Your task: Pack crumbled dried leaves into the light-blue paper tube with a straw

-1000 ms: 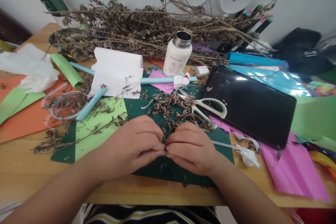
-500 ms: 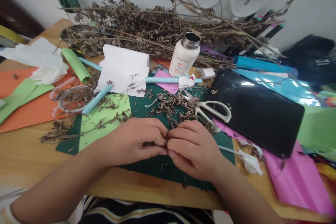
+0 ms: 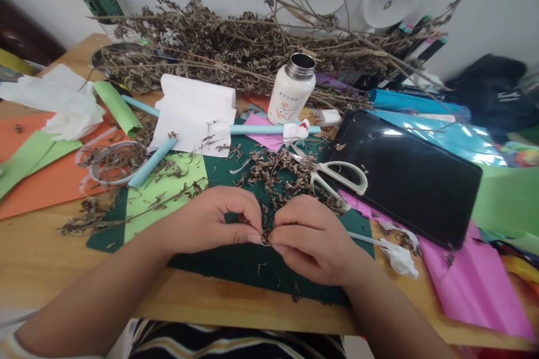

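Observation:
My left hand [image 3: 213, 223] and my right hand [image 3: 311, 238] meet fingertip to fingertip over a dark green sheet [image 3: 236, 261] near the table's front edge. Both pinch a small dried sprig [image 3: 265, 234] between thumb and fingers, so both are closed on it. Just beyond my fingers lies a loose heap of dried leaves [image 3: 280, 176]. White-handled scissors [image 3: 337, 179] lie to the right of that heap.
A big bundle of dry branches [image 3: 252, 45] spans the back. A white bottle [image 3: 290, 90], folded white paper [image 3: 193, 115], a black tray [image 3: 404, 176], a glass dish [image 3: 112, 162], pale blue tubes [image 3: 151, 162] and coloured paper sheets surround the work spot.
My left hand's fingers have lifted and arched, opening a gap under the palm. The pinch on the sprig stays between both hands. The view shifted slightly.

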Demonstrator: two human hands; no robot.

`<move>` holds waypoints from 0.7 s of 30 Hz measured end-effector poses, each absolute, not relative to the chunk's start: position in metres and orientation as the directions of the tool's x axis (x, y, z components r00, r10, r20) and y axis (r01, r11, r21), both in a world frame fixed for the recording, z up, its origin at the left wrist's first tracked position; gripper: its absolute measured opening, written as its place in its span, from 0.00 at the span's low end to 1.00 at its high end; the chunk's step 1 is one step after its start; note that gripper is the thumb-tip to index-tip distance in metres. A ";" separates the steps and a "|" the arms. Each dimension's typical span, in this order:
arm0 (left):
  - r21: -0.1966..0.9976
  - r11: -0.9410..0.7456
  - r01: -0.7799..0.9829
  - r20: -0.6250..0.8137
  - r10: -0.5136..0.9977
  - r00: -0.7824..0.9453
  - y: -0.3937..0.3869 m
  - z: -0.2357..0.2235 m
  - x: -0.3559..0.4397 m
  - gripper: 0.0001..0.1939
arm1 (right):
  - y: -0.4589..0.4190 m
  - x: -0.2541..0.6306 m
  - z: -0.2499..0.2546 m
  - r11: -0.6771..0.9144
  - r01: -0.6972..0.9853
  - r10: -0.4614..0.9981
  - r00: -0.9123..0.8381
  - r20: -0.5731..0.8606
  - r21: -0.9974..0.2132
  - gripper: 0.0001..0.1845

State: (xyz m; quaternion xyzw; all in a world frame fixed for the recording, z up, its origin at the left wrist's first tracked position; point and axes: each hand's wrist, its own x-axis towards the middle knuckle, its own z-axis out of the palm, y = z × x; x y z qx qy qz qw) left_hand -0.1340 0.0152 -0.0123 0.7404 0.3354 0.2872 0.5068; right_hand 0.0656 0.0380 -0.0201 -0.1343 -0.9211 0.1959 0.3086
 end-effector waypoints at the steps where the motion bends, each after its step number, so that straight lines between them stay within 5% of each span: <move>1: 0.945 -0.255 0.205 0.080 0.788 0.610 0.014 -0.011 -0.132 0.02 | 0.038 0.065 -0.020 0.880 0.121 0.371 -0.778 0.507 -0.459 0.05; 11: 0.916 0.179 0.360 -0.354 0.781 0.514 0.007 -0.009 -0.116 0.09 | 0.035 0.059 -0.017 0.780 0.091 0.458 -0.757 0.465 -0.619 0.06; 21: 0.934 0.250 0.254 -0.355 0.721 0.595 0.011 -0.012 -0.123 0.08 | 0.036 0.062 -0.031 0.631 0.067 0.599 -0.674 0.431 -0.773 0.07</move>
